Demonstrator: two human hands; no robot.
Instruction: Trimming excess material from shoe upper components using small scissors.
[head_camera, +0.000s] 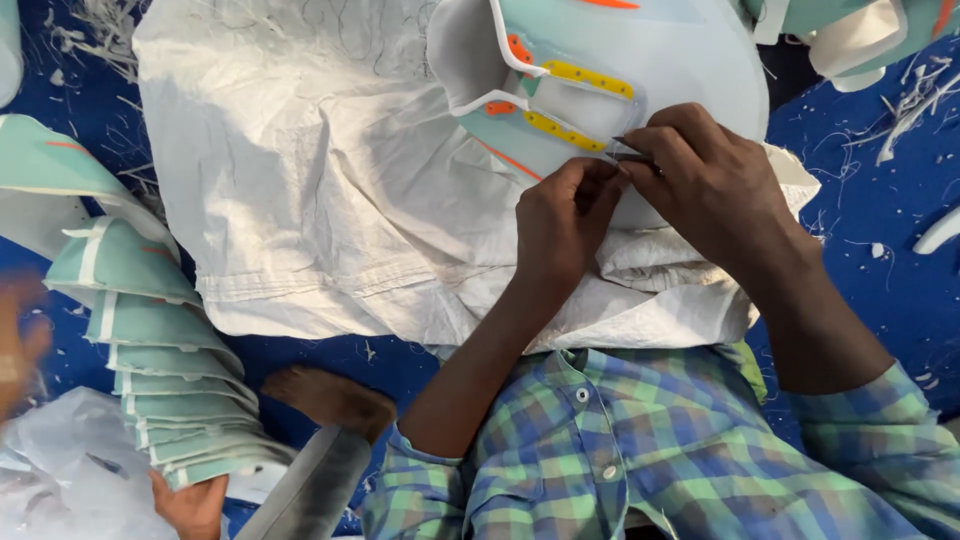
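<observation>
A mint-green shoe upper piece (660, 60) with yellow eyelet strips and orange marks lies on a white sack cloth (300, 170). My left hand (562, 222) pinches the near edge of the piece with its fingertips. My right hand (705, 180) is closed on a small metal tool (632, 152) whose tip meets the same edge, right beside the left fingertips. Both forearms come out of a blue-green plaid shirt.
A fanned stack of mint-green pieces (165, 360) lies at the left, with another person's hand (190, 508) at its lower end and a foot (330, 398) nearby. More pieces (860, 35) sit at the top right. White thread scraps litter the blue floor (880, 230).
</observation>
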